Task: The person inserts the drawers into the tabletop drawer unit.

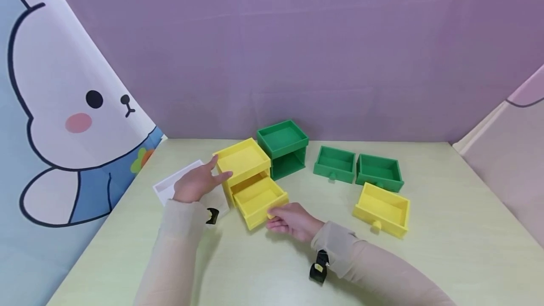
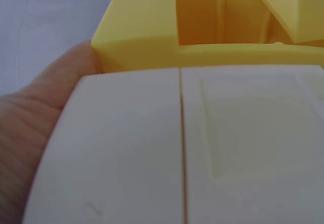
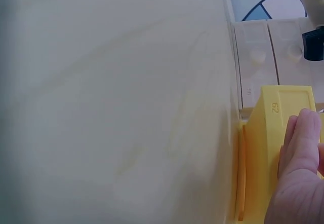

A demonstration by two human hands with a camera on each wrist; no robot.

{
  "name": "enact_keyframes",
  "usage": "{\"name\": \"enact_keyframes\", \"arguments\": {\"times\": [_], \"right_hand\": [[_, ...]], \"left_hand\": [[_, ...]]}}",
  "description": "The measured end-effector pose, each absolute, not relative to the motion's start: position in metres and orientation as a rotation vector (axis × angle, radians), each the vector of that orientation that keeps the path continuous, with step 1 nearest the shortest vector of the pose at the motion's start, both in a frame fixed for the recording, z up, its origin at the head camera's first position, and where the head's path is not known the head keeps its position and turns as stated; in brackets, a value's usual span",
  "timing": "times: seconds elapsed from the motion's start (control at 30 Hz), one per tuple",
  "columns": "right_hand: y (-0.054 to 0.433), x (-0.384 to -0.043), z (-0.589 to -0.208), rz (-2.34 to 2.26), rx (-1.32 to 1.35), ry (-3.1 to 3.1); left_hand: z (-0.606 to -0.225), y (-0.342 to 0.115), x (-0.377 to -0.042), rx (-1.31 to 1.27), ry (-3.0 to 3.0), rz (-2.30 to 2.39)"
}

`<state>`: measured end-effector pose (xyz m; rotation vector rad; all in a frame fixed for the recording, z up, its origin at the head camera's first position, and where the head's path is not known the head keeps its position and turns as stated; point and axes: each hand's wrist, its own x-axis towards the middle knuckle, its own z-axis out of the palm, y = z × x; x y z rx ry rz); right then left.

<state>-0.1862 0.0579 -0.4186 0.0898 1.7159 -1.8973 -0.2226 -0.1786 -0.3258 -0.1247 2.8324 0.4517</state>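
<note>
A yellow mini cabinet [image 1: 242, 159] with a tray-like top stands left of centre in the head view. On its left side my left hand [image 1: 197, 181] holds it, forefinger near the back corner and thumb over the front corner. A yellow drawer [image 1: 257, 197] juts partway out of the cabinet's front, with a gap above it. At that drawer's front, my right hand [image 1: 293, 221] pinches the knob, mostly covered by the fingers. Behind my left hand is a white mini cabinet [image 1: 170, 185], whose front fills much of the left wrist view.
Just behind the yellow cabinet stands a green mini cabinet [image 1: 282, 138] with an open compartment. Two green drawers [image 1: 335, 159] lie towards the back right. A loose yellow drawer [image 1: 382, 207] lies in front of them. A purple cloth wall [image 1: 340, 60] borders the table's back edge.
</note>
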Motion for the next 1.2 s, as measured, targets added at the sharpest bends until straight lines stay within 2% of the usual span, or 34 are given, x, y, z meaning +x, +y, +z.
{"name": "enact_keyframes", "arguments": {"times": [1.2], "right_hand": [[0.044,-0.199,-0.423,-1.821,0.054,1.722]], "left_hand": [[-0.325,-0.178,-0.221,-0.130,2.831,0.455]]}}
